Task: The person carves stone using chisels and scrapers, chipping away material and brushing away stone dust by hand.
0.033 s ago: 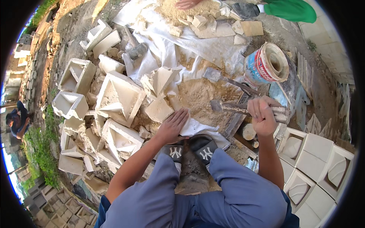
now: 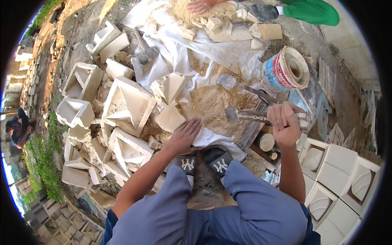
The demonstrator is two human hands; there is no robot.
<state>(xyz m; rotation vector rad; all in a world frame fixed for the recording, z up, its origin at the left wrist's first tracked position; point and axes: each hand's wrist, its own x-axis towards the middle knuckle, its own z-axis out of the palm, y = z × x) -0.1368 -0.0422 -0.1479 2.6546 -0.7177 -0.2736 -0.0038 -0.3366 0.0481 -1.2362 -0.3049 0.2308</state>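
My right hand (image 2: 287,122) is closed round the handle of a hammer (image 2: 249,116). Its metal head points left, above sandy debris. My left hand (image 2: 186,134) lies flat with its fingers stretched out, against the edge of a cream stone block (image 2: 170,119). Whether it presses on the stone beneath is hidden. Just beyond that block leans a broken, angular cream piece (image 2: 173,87). A second metal-headed tool (image 2: 245,87) lies on the debris past my hammer, its handle reaching toward the bucket.
Hollow cream blocks (image 2: 128,106) are piled at my left, and carved blocks (image 2: 320,202) stand at lower right. A paint bucket (image 2: 286,69) stands at far right. A mallet (image 2: 147,55) rests on the white sheet (image 2: 171,53). Another person's hand (image 2: 201,5) is at the top.
My right hand has shifted slightly to the right with the hammer. My left hand stays in place. The other person's hand at the top has moved a little.
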